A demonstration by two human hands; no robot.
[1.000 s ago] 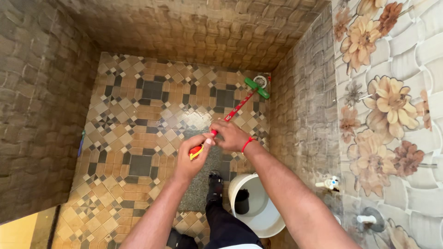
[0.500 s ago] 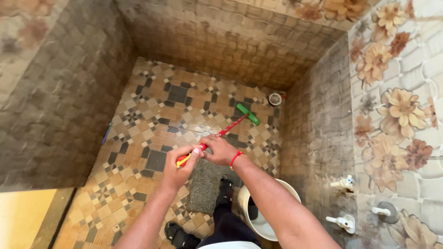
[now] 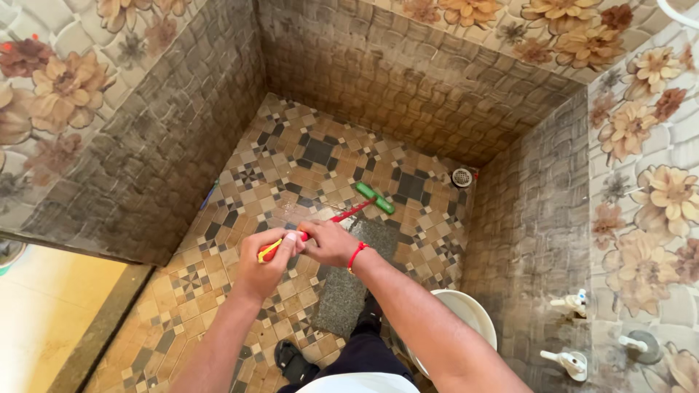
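**Both hands on the scrubber handle, brush head down on the tiled floor**

Here I see both hands closed around one long red handle. The left hand [image 3: 266, 266] grips the near end, where the handle turns yellow, fingers wrapped under it. The right hand [image 3: 331, 244], with a red band at the wrist, clamps the handle just beyond, the two hands touching. The floor brush [image 3: 342, 215] slants away from me to the upper right, and its green head [image 3: 375, 198] rests on the patterned floor tiles [image 3: 306, 156], near the middle of the stall. Well past the head, in the far right corner, sits a round floor drain [image 3: 461, 177]. Under my arms lies a grey stone slab [image 3: 349, 280], and a white bucket [image 3: 470, 316] stands just beside my right forearm. Black sandals [image 3: 295, 362] show at the bottom edge. White taps [image 3: 568, 360] stick out of the right wall; something thin and blue lies at the foot of the left wall, probably a small tool, too small to tell.
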